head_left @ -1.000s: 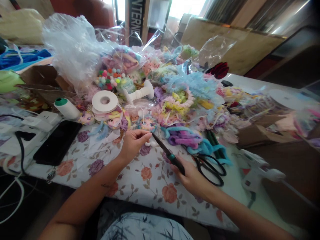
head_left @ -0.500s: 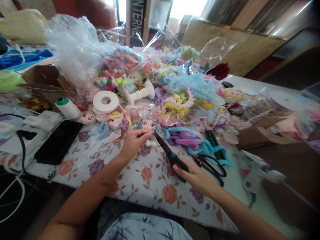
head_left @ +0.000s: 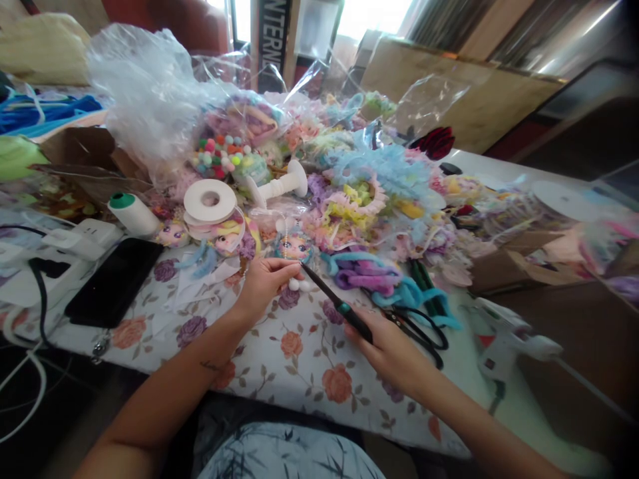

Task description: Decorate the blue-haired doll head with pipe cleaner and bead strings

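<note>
Right hand (head_left: 382, 339): closed around the dark handle of the pliers (head_left: 344, 309), whose tips point at the left fingertips. Left hand (head_left: 264, 283): thumb and forefinger together at those tips; the small item pinched there appears to be the end of a beaded chain (head_left: 286, 241), though it is too small to confirm. Blue-haired doll head (head_left: 295, 247): lies just beyond the fingers, at the near edge of the craft pile. Black-handled scissors (head_left: 422, 332): on the table, beside the right hand.

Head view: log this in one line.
left hand: pinching something too tiny to identify | right hand: holding long-nosed black-and-green pliers | tips at left fingertips | blue-haired doll face beyond
</note>
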Motion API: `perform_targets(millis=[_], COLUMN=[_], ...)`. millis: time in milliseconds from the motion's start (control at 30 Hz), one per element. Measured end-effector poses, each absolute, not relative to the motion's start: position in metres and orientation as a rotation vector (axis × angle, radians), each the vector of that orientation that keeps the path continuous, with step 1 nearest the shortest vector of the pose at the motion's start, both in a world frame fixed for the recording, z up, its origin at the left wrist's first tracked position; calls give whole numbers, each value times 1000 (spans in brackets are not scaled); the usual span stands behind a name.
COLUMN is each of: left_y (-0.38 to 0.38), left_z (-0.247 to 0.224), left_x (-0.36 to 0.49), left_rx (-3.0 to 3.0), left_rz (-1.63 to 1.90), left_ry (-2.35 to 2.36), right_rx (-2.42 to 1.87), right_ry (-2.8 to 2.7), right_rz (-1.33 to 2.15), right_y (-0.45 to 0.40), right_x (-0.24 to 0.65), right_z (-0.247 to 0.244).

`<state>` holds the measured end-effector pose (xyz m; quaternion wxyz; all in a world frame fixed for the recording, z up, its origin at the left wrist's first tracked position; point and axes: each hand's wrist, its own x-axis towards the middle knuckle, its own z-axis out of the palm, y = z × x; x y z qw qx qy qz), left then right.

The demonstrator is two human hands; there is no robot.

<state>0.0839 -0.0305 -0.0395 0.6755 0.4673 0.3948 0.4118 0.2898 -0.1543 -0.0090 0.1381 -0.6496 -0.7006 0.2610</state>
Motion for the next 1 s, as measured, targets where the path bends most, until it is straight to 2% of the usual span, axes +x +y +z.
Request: perform_targets(millis=[200,567,1000], left_y=[-31,-30,-32], left_z=[-40,-41,-35], left_x=[83,83,85], left_rx=[1064,1098,1121], left_rz=[937,936,906], left_ry=[923,942,846], right_rx=[-1969,-1960,-1897], right_ry=[-2070,-2036,-1863], right_rz=[669,726,1013], right_y=[-154,-153,-152], right_x=[290,289,289], right_z=[-16,-13,-3])
